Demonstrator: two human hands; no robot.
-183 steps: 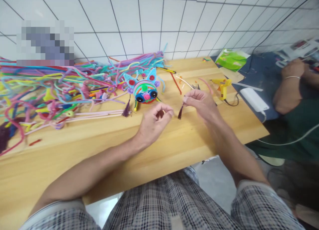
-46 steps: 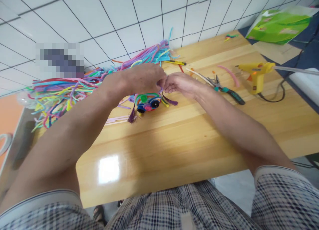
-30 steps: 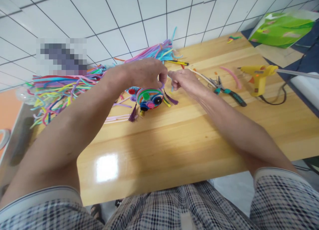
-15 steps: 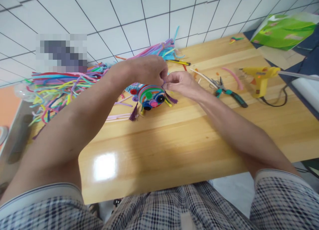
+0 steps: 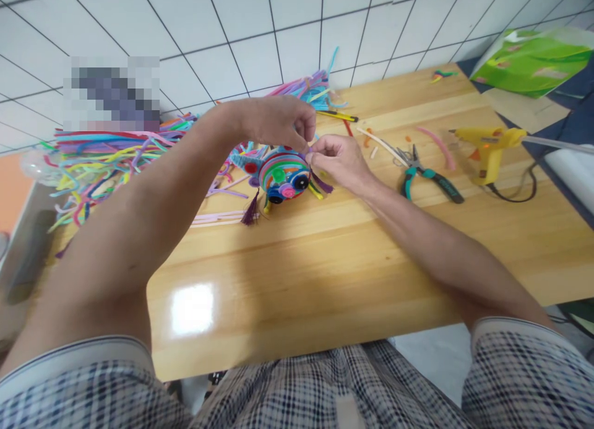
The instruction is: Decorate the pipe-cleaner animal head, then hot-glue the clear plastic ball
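Note:
A colourful figure made of coiled pipe cleaners [image 5: 277, 175] stands on the wooden table, with dark button-like eyes, a pink nose and a purple tassel [image 5: 250, 213] hanging at its left. A second purple tassel [image 5: 322, 182] hangs on its right side. My left hand [image 5: 288, 124] reaches over the figure, fingers pinched at its upper right. My right hand [image 5: 341, 160] meets it there, thumb and forefinger closed together. Both fingertips grip a small purple pipe cleaner piece [image 5: 307, 151] beside the figure's head; most of it is hidden by the fingers.
A big heap of pipe cleaners [image 5: 99, 169] lies at left, another bundle [image 5: 315, 90] against the tiled wall. Right of my hands are a yellow cutter [image 5: 341, 116], pliers [image 5: 429, 176] and a yellow glue gun [image 5: 490, 149] with its cord. A green package [image 5: 533, 60] sits far right.
My left hand's fingers have lifted and loosened slightly, uncovering more of the figure's top. My right hand stays pinched at nearly the same spot. The view has shifted a little.

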